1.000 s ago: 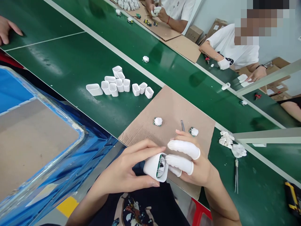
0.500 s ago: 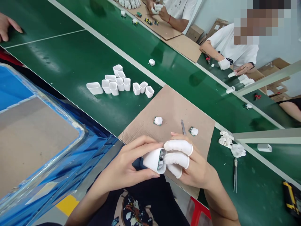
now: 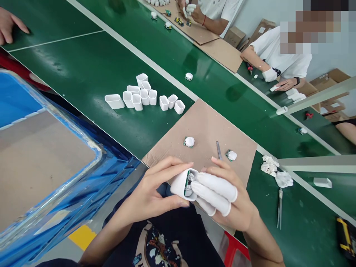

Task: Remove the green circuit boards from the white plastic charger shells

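My left hand (image 3: pixel 151 191) is wrapped round a white plastic housing (image 3: pixel 178 185), tilted so that its open mouth faces right. Inside the mouth sits a green circuit board (image 3: pixel 187 182) with silvery parts. White finger cots cover several fingers of my right hand (image 3: pixel 222 193); those fingers are held together, their tips at the mouth, against the board's parts. Their exact grip is partly hidden. On the cardboard mat (image 3: pixel 205 122) beyond my hands lie a small board with a white lump (image 3: pixel 189 141), a similar board (image 3: pixel 231 155) and metal tweezers (image 3: pixel 218 150).
Several empty white housings (image 3: pixel 144 97) stand on the green table (image 3: pixel 83 74). To the right are crumpled white scraps (image 3: pixel 269 165) and a long metal tool (image 3: pixel 279 209). A blue bin (image 3: pixel 111 155) is at left. Co-workers sit across; another person's hand (image 3: pixel 11 26) rests far left.
My right hand's cot-covered fingers have straightened and turned, their tips now further into the housing's mouth. My left hand keeps hold of the housing. The camera view has shifted slightly.
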The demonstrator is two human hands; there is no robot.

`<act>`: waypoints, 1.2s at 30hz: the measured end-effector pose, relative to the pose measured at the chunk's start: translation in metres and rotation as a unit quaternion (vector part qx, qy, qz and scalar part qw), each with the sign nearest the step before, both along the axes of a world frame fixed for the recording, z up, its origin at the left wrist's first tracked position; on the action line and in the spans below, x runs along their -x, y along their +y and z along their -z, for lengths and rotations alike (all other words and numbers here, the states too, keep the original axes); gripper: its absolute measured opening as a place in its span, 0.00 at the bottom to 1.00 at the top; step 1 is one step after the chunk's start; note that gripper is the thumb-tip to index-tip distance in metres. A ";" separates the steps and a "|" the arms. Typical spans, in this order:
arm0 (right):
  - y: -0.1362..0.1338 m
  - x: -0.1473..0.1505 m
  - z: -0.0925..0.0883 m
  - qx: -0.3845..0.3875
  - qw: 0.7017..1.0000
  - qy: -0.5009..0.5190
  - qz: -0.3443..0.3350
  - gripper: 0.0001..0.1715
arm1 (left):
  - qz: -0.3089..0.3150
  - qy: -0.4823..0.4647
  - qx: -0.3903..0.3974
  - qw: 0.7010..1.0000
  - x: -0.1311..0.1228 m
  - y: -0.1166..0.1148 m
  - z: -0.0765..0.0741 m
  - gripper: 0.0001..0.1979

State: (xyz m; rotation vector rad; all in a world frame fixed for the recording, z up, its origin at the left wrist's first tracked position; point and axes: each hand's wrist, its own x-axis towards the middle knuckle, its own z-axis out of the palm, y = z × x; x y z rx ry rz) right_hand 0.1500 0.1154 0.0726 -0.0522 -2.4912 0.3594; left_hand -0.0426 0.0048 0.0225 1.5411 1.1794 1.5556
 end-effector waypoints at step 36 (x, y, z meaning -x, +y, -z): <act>0.158 0.004 0.032 0.163 0.919 -0.110 0.342 0.18 | -0.208 -0.029 0.187 0.960 0.058 0.077 0.052 0.22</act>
